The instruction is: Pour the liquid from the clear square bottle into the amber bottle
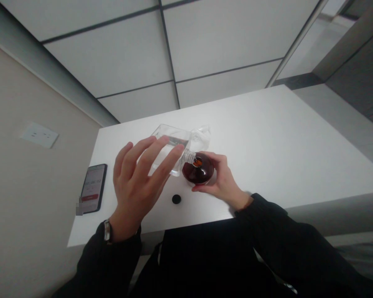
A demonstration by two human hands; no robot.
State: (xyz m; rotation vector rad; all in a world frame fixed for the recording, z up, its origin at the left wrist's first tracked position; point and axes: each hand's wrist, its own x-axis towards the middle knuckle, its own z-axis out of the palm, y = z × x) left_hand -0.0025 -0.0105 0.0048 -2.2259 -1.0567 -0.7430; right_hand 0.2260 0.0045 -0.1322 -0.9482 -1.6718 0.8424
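My left hand [143, 178] grips a clear square bottle [177, 134] from above, its fingers laid along the side. The bottle is tipped over to the right, and its threaded neck meets the open mouth of a brown bottle [202, 174]. My right hand [219, 176] is wrapped round the brown bottle, which stands upright on the table. Whether liquid runs between the two mouths is too small to make out. A small round black cap [176, 199] lies on the table between my hands, nearer the front edge.
A phone [93, 188] with a lit screen lies at the left of the white table [267, 140]. Behind the bottles is a crumpled clear plastic piece [200, 137]. A wall with a socket [40, 135] borders the left, and panelled doors [136, 58] stand behind.
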